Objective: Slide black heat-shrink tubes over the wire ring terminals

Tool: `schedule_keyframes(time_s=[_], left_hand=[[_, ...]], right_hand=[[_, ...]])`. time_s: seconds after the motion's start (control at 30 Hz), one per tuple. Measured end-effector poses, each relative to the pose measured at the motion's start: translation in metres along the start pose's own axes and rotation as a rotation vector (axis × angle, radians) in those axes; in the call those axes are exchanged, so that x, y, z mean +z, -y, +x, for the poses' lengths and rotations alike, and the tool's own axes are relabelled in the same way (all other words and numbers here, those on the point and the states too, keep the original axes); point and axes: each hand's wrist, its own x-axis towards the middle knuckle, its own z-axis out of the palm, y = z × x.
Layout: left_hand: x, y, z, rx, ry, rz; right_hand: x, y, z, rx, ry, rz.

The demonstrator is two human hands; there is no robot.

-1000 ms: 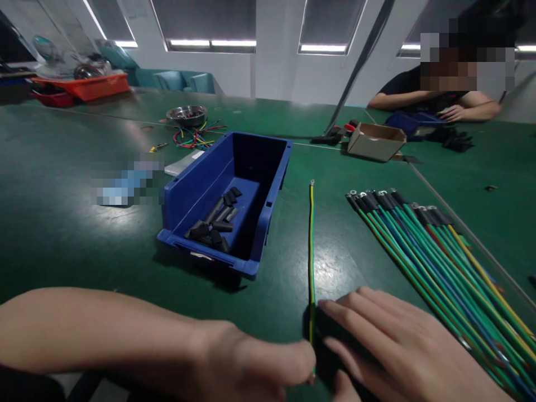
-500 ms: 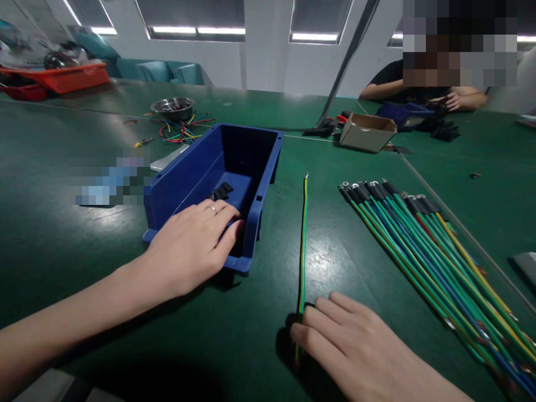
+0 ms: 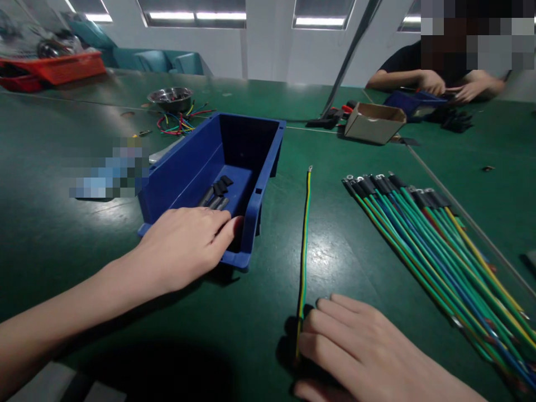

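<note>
A blue plastic bin (image 3: pixel 180 167) stands left of centre, with several short black sleeves (image 3: pixel 216 190) on its floor. My left hand (image 3: pixel 188 240) reaches over the low front into the bin. Its fingers are bent down, and their tips and whatever they grip are hidden. A yellow-green wire (image 3: pixel 305 240) with a metal ring terminal at its far end lies straight on the table. Beside the wire's near end rests my right hand (image 3: pixel 355 346), fingers loosely curled and thumb apart, with nothing visibly gripped.
Wires with black-sleeved ring ends (image 3: pixel 422 251) lie fanned at right. Farther off are a cardboard box (image 3: pixel 368 128), a metal bowl (image 3: pixel 171 100) by loose coloured wires (image 3: pixel 178 123), and red baskets (image 3: pixel 71 68). Across the green table (image 3: pixel 259 346), a person (image 3: pixel 402 70) works at another blue bin (image 3: pixel 414 105).
My left hand has shifted slightly, and more black sleeves show in the bin. My right index finger has drawn back from across the wire, and the thumb now shows. The view tilted a little.
</note>
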Motion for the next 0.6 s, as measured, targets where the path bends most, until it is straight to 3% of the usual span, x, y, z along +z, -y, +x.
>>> schedule_keyframes(time_s=[0.23,0.43,0.6], left_hand=[[0.0024,0.0031,-0.0004,0.024,-0.036,-0.032],[0.0052,0.0054,-0.0015,0.140,-0.137,-0.080],[0.0065,0.0085,-0.0030,0.147,-0.119,-0.121]], right_hand=[[-0.0001,-0.0022,-0.0021,-0.004,0.023,-0.013],[0.0017,0.0009,-0.0058,0.017,0.010,-0.002],[0.0072,0.0029,-0.0021,0.028,0.008,-0.027]])
